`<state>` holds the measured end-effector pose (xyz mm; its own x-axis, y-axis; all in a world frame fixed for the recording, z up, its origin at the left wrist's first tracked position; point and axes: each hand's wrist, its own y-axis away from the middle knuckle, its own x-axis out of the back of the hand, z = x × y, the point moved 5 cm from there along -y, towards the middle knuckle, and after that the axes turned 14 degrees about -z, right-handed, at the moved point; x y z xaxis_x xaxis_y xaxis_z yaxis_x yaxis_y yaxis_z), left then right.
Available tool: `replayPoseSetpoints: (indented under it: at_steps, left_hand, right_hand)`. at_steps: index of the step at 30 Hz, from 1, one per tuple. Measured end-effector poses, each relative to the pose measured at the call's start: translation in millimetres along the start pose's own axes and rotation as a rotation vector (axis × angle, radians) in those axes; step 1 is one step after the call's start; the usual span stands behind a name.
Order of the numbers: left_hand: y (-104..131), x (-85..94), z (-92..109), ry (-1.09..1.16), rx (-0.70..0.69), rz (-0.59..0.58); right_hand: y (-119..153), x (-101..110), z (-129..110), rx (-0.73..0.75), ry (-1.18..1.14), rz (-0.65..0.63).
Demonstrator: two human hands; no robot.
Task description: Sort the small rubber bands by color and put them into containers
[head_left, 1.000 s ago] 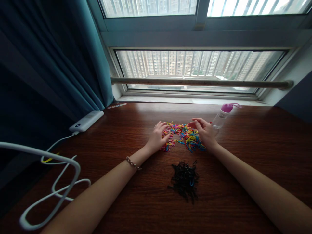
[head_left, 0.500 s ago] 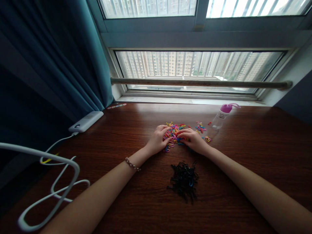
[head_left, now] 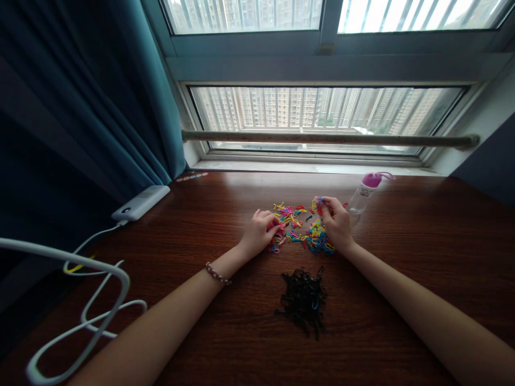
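Small looped clips in pink, yellow, red and blue (head_left: 290, 217) lie spread in a loose heap at the middle of the table. At the heap's left side, my left hand (head_left: 259, 233) has its fingers curled closed around some pink and red clips. My right hand (head_left: 337, 222) is at the right side, with thumb and fingers pinched on a few coloured clips (head_left: 317, 202). Just below that hand, a denser cluster of yellow and blue clips (head_left: 318, 238) rests on the wood. Nearer to me sits a separate tangled pile of black looped pieces (head_left: 304, 297), touched by neither hand.
Behind my right hand stands a clear bottle with a pink cap (head_left: 362, 195). A white power bank (head_left: 141, 203) and its looping white cable (head_left: 116, 268) lie at the left, beside a blue curtain (head_left: 161, 134). A window with a metal rail (head_left: 322, 139) borders the table's far side.
My right hand has moved right and away from my left hand, and now pinches clips. Coloured clips have spread to the right into a second cluster. My left hand has barely shifted.
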<state>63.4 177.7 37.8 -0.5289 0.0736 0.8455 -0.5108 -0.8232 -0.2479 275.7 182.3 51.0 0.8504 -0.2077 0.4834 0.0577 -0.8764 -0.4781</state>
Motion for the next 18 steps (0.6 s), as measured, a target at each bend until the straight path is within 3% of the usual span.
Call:
replayPoseSetpoints:
  at_steps: [7, 10, 13, 18]
  left_hand:
    - [4, 10.9, -16, 0.069, 0.149, 0.212]
    - [6, 14.7, -14, 0.027, 0.127, 0.269]
    - [5, 11.8, -2, -0.015, 0.009, 0.19]
    - [5, -5.3, 16, -0.046, -0.149, -0.109]
  right_hand:
    - [1, 0, 0, -0.005, -0.003, 0.009]
    - [-1, -3, -1, 0.017, 0.07, -0.023]
    - [-2, -9, 2, 0.026, 0.127, -0.102]
    - [-3, -13, 4, 0.036, 0.147, -0.159]
